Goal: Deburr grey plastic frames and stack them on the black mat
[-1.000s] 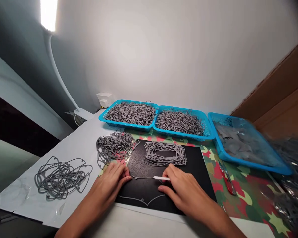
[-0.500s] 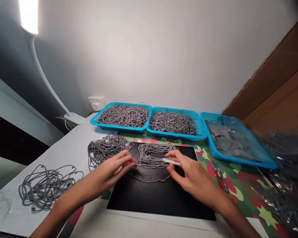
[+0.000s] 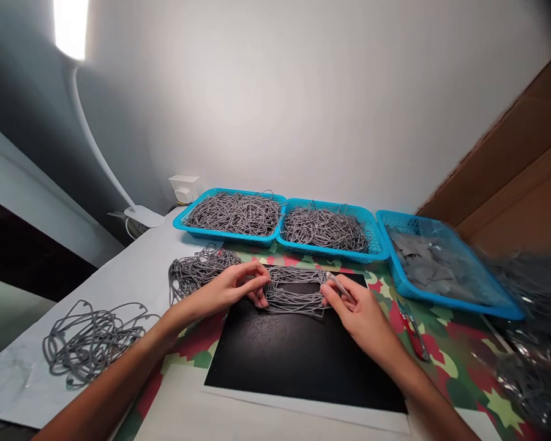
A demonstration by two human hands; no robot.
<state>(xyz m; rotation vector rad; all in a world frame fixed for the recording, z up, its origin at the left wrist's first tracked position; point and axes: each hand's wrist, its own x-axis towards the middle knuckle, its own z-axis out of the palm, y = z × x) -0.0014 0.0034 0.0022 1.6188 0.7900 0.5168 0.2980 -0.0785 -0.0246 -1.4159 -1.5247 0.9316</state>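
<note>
A bundle of thin grey cord loops [image 3: 298,301] lies in a rough rectangle on the black mat [image 3: 303,367]. At its left end, my left hand [image 3: 245,285] pinches grey cord between thumb and fingers; which strands are held is hard to make out. My right hand [image 3: 351,303] is closed at the bundle's right end. Held in it is a slim, whitish pen-like stick [image 3: 340,285], angled up to the left, and its fingertips touch the cord there. A tangled heap of grey cords [image 3: 197,269] sits just behind my left forearm.
Two blue baskets [image 3: 229,236] [image 3: 330,250] full of grey cords stand at the back. A third blue basket [image 3: 459,303] holds grey pieces in plastic. Red-handled snips [image 3: 416,337] lie right, near plastic bags [image 3: 528,373]. Loose cords [image 3: 92,346] and a lamp [image 3: 142,215] are left.
Both hands have moved up from the mat to the ends of the bundle. The single cord that hung between them over the mat now lies along the bundle. The view shifted slightly.
</note>
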